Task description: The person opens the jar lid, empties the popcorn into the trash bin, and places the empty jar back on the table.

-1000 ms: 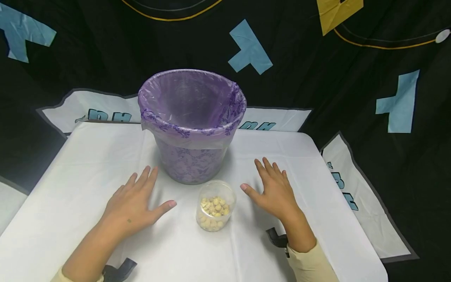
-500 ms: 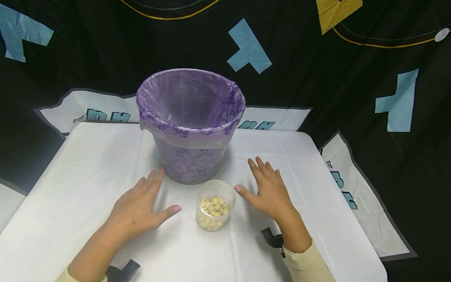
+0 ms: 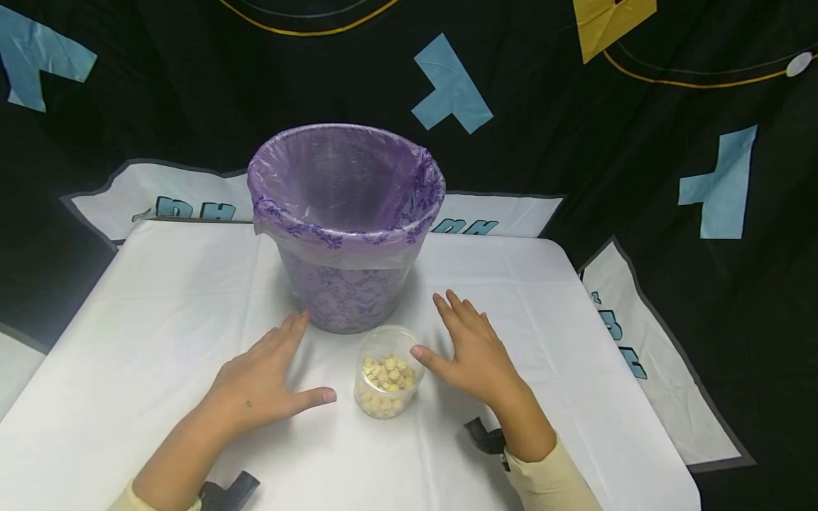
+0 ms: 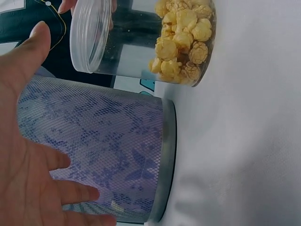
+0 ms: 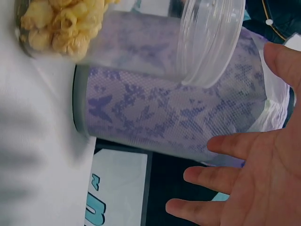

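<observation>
A clear plastic jar (image 3: 387, 404) stands upright on the white table, lidless and partly filled with popcorn (image 4: 181, 40). To its left is my left hand (image 3: 258, 387), fingers straight and thumb spread toward the jar, holding nothing. On the other side my right hand (image 3: 473, 355) hovers with extended fingers; in the head view its thumb tip overlaps the jar's rim. The right wrist view shows that thumb (image 5: 282, 61) apart from the jar. Just behind the jar stands a mesh waste bin (image 3: 348, 294) with a purple patterned bag (image 3: 290, 220) folded over its rim.
White cloth covers the table (image 3: 160, 305). A black curtain (image 3: 524, 128) with blue tape pieces (image 3: 454, 84) hangs behind. White lettered panels (image 3: 658, 362) lie beyond the table's back and right edges.
Both hands have moved inward toward the jar, the left hand rightward and the right hand leftward. The jar and the bin have stayed put.
</observation>
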Demonstrator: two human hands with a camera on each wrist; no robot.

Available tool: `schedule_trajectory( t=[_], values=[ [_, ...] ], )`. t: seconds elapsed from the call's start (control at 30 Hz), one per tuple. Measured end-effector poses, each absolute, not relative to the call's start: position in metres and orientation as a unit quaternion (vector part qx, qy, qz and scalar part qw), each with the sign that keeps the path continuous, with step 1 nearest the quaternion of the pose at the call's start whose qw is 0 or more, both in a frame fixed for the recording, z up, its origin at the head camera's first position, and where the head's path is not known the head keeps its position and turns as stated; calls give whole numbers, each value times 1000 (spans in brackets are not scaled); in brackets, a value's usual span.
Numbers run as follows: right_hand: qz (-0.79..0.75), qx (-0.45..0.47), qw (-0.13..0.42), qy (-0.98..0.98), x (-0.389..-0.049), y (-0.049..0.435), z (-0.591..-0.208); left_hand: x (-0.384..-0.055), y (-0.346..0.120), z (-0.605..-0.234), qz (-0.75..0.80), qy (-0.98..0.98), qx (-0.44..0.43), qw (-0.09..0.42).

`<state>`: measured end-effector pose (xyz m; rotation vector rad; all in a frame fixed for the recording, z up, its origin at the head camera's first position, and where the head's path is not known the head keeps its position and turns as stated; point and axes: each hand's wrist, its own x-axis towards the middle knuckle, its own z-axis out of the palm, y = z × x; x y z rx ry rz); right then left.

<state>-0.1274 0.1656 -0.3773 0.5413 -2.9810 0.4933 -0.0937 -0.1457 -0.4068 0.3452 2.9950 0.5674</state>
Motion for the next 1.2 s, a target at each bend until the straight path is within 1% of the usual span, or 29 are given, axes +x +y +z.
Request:
schedule_trajectory(
  t=[0.17,0.4,0.6,0.83,1.07,1.2],
  values=[
    [169,194,23,-966,-124,159,-379,-94,-145,-410,198,972,118,43],
    [174,216,23,-960,-123,154,-383,-96,-144,-413,202,970,128,35],
    [176,221,13,-959,-123,150,-383,-97,-142,-416,210,967,137,40],
    [175,224,20,-959,-122,144,-384,-97,-142,-418,227,961,151,39],
    [184,227,-1,-956,-121,140,-384,-100,-134,-421,239,959,148,38],
    [186,231,-4,-955,-121,138,-386,-100,-130,-424,254,955,144,48]
  ],
)
